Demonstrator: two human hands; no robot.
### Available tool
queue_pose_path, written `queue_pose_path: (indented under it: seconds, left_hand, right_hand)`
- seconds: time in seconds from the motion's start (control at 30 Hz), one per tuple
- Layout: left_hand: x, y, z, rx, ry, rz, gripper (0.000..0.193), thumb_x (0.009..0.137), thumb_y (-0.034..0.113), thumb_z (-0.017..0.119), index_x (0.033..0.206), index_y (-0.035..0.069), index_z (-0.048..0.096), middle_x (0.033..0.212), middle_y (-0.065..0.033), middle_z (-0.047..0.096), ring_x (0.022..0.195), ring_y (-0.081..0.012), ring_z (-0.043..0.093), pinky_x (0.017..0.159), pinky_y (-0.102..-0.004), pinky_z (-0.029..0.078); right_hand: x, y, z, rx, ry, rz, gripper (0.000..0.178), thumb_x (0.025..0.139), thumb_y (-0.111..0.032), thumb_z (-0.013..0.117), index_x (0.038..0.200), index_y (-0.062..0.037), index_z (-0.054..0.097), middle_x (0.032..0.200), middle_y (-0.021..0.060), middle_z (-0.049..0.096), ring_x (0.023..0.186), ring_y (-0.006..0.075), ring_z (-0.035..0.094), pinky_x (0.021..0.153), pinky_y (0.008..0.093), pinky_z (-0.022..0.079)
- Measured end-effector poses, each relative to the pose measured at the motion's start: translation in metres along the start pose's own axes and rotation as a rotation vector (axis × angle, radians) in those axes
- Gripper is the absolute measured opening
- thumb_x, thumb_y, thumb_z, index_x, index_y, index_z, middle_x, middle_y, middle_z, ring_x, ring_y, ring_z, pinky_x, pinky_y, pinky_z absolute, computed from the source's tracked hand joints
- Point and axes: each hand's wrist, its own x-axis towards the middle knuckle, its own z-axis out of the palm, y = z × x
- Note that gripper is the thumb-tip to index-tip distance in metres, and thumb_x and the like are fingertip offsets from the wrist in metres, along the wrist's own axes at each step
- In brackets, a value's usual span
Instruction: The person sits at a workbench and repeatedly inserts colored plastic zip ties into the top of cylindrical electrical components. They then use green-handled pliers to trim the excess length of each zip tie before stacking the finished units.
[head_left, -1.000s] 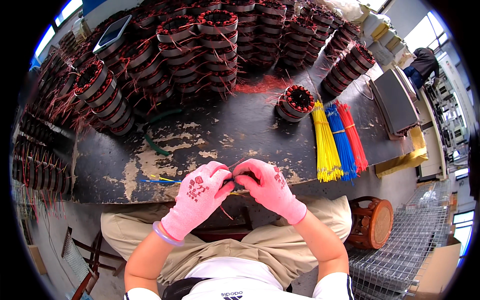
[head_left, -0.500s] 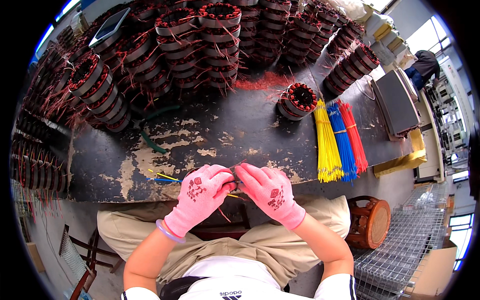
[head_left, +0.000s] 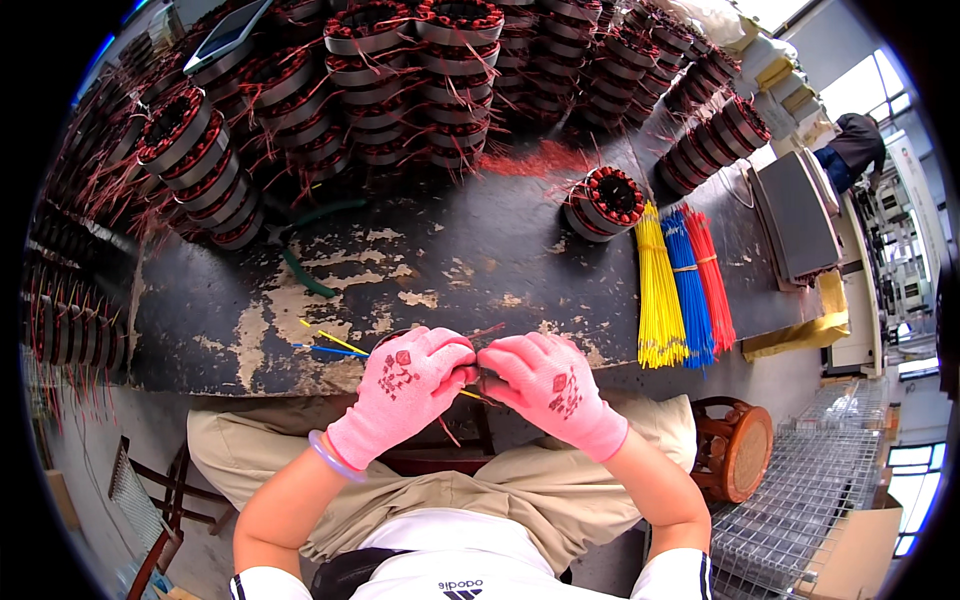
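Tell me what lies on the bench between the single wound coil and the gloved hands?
Only bare, chipped black bench top lies between the single wound coil and the gloved hands, as the head view shows.

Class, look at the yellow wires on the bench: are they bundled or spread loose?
Bundled. The yellow wires lie parallel in one tight sheaf, with a band around the middle, beside the blue wires.

Worn black bench [head_left: 470, 250] w/ stacked wound stators [head_left: 400, 80], yellow/blue/red wire bundles [head_left: 685, 285], green cable [head_left: 300, 275].

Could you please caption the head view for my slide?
Two pink-gloved hands, left hand and right hand, meet over thin wires at a worn black workbench.
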Motion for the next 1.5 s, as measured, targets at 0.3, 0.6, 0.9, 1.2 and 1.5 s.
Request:
queue_pose_path:
  seconds: [0.3,0.6,0.9,1.2,1.5]
  left_hand:
    - [-0.002,-0.003,0.0,-0.022,0.002,0.032,0.019,0.077,0.006,0.077,0.094,0.009,0.069,0.098,-0.0046,0.07,0.083,-0.028,0.066,0.071,-0.0396,0.055]
    - [0.002,-0.003,0.001,-0.005,-0.023,0.042,0.017,0.08,0.011,0.076,0.094,0.012,0.067,0.097,-0.0017,0.068,0.081,-0.0259,0.065,0.07,-0.0391,0.055]
    - [0.0,-0.003,0.002,-0.024,-0.015,0.031,0.017,0.081,0.012,0.076,0.095,0.013,0.067,0.098,-0.001,0.068,0.081,-0.0256,0.065,0.071,-0.0388,0.055]
    - [0.001,-0.005,0.0,-0.031,-0.06,0.056,0.017,0.081,0.012,0.076,0.095,0.012,0.067,0.098,-0.0013,0.068,0.082,-0.0255,0.065,0.071,-0.0389,0.055]
    - [0.001,-0.003,0.0,-0.035,-0.036,0.037,0.016,0.081,0.012,0.076,0.094,0.012,0.068,0.097,-0.0017,0.069,0.082,-0.0262,0.066,0.073,-0.0391,0.055]
  right_hand:
    - [0.005,-0.004,0.006,0.775,-0.167,0.815,0.019,0.092,-0.02,0.072,0.101,-0.0054,0.065,0.089,0.0066,0.069,0.08,0.0199,0.068,0.07,0.0308,0.052]
    - [-0.012,-0.001,0.016,0.42,-0.115,0.492,0.021,0.09,-0.02,0.073,0.108,-0.0087,0.069,0.092,0.0064,0.07,0.078,0.0239,0.068,0.068,0.0347,0.053]
    - [-0.006,0.001,0.0,0.181,-0.055,0.178,0.016,0.091,-0.019,0.072,0.102,-0.0087,0.067,0.091,0.0106,0.065,0.08,0.0298,0.066,0.071,0.0402,0.053]
    - [-0.001,0.007,0.006,0.789,-0.212,0.814,0.022,0.091,-0.023,0.074,0.1,-0.005,0.065,0.083,0.005,0.068,0.066,0.0133,0.065,0.06,0.0275,0.049]
    - [-0.016,-0.002,0.014,-0.19,0.093,0.055,0.041,0.083,-0.027,0.08,0.119,-0.0113,0.067,0.112,0.0023,0.069,0.084,0.0192,0.069,0.072,0.0342,0.056]
